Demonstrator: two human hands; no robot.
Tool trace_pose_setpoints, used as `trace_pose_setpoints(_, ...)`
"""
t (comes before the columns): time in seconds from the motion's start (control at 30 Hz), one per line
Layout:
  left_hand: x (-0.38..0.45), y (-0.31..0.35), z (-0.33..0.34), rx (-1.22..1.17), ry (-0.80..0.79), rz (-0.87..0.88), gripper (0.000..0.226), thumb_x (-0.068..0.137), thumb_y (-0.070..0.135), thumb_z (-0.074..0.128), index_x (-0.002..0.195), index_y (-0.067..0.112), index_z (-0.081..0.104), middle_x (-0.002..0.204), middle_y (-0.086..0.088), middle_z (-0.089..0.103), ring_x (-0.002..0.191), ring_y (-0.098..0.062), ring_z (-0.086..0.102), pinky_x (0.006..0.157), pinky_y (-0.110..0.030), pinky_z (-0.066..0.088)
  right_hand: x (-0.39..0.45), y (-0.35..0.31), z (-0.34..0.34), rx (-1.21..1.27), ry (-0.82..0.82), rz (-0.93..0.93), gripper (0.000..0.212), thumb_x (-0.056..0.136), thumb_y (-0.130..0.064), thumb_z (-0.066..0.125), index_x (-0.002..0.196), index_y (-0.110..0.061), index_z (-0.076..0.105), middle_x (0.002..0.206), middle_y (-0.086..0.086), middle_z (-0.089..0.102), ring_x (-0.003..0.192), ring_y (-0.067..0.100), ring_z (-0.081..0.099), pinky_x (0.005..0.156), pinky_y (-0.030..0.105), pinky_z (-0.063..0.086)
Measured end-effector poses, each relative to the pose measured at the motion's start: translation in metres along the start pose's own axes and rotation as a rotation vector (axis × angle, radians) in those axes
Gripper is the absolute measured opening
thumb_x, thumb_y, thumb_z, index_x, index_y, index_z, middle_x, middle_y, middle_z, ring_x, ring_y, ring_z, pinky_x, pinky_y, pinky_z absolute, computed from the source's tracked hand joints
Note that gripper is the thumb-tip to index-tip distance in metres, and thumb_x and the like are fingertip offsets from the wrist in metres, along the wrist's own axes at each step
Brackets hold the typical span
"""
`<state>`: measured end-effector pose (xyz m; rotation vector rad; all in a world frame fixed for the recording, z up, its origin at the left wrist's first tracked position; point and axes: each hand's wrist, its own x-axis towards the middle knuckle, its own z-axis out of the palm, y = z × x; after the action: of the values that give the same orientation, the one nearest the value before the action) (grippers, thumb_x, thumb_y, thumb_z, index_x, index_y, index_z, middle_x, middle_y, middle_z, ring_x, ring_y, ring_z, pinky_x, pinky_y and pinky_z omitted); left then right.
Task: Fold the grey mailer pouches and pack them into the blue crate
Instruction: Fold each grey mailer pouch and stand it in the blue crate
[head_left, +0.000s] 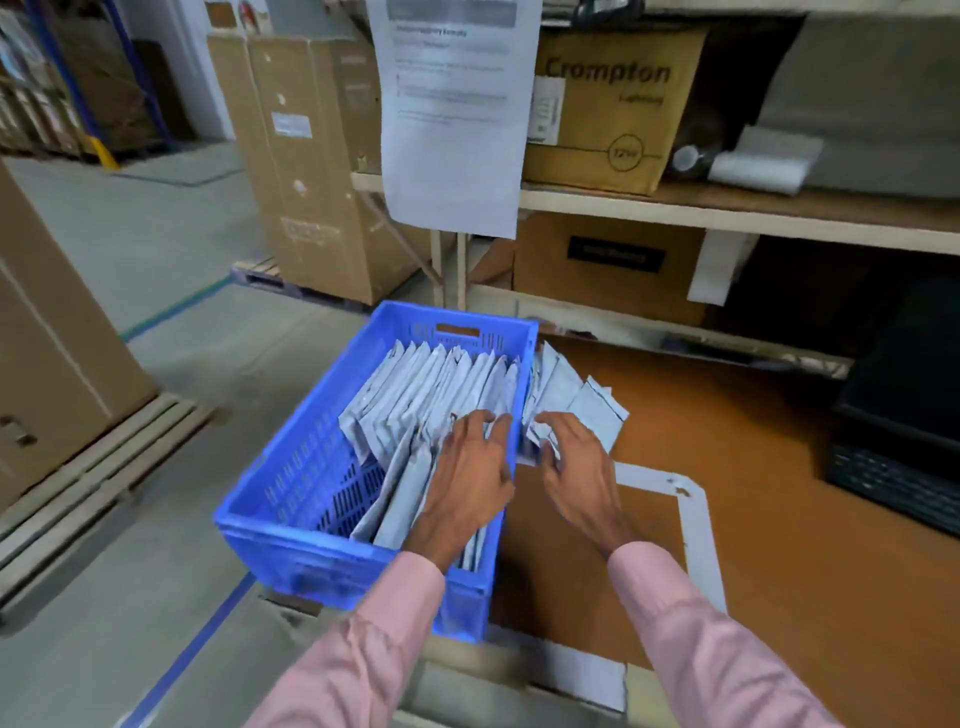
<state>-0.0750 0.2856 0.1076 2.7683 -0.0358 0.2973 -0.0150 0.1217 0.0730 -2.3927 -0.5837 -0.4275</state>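
The blue crate (291, 499) sits at the left edge of a brown table (779, 519), its slotted plastic walls open at the top and its left half bare down to the perforated floor. Grey pouches (431, 384) stand on edge in a row along the right side, thin and crinkled, leaning against one another. The left hand (470, 483) reaches over the near wall and rests on the tops of those pouches with fingers spread. Just outside the crate's right wall lies a small loose pile of pouches (582, 405) on the table — the right hand (576, 467) curls its fingers round the near edge of that pile. A white tape outline (693, 525) marks the tabletop beside the right wrist. Beyond the crate — wooden shelves (727, 208) with cardboard boxes.
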Motion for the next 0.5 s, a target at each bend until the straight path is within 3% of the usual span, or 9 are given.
trace_pose_setpoints(0.13, 0.025, 0.034, 0.016, -0.008, 0.001, 0.071, 0.064, 0.082, 0.008, 0.057, 0.145, 0.017, 0.052, 0.142, -0.01, 0.049, 0.13, -0.033, 0.047, 0.098, -0.047, 0.05, -0.009, 0.037, -0.01, -0.027, -0.003, 0.102, 0.04, 0.091, -0.01, 0.06, 0.13, -0.02, 0.061, 0.129, 0.0, 0.064, 0.106, 0.028, 0.065, 0.088, 0.041, 0.057)
trace_pose_setpoints(0.23, 0.049, 0.062, 0.029, 0.051, -0.123, 0.053, 0.051, 0.089, 0.012, 0.054, 0.14, 0.018, 0.054, 0.133, -0.008, 0.051, 0.129, -0.031, 0.047, 0.09, -0.048, 0.052, -0.011, 0.068, -0.014, 0.006, -0.026, 0.176, 0.044, 0.091, -0.012, 0.064, 0.133, -0.023, 0.059, 0.134, -0.001, 0.062, 0.112, 0.026, 0.064, 0.091, 0.041, 0.058)
trace_pose_setpoints(0.37, 0.08, 0.096, 0.06, 0.132, -0.252, -0.066, 0.042, 0.094, 0.017, 0.053, 0.137, 0.013, 0.054, 0.131, -0.015, 0.053, 0.127, -0.036, 0.05, 0.092, -0.049, 0.05, -0.008, 0.108, -0.018, 0.052, -0.066, 0.239, 0.041, 0.096, -0.015, 0.064, 0.136, -0.023, 0.059, 0.14, -0.001, 0.059, 0.117, 0.024, 0.063, 0.096, 0.038, 0.057)
trace_pose_setpoints(0.5, 0.108, 0.109, 0.097, 0.107, -0.223, -0.26, 0.048, 0.099, 0.025, 0.057, 0.143, 0.011, 0.046, 0.14, -0.017, 0.048, 0.133, -0.037, 0.046, 0.098, -0.05, 0.049, -0.011, 0.145, -0.017, 0.1, -0.143, 0.259, 0.041, 0.097, -0.017, 0.064, 0.136, -0.024, 0.058, 0.14, -0.003, 0.058, 0.116, 0.022, 0.063, 0.1, 0.035, 0.056)
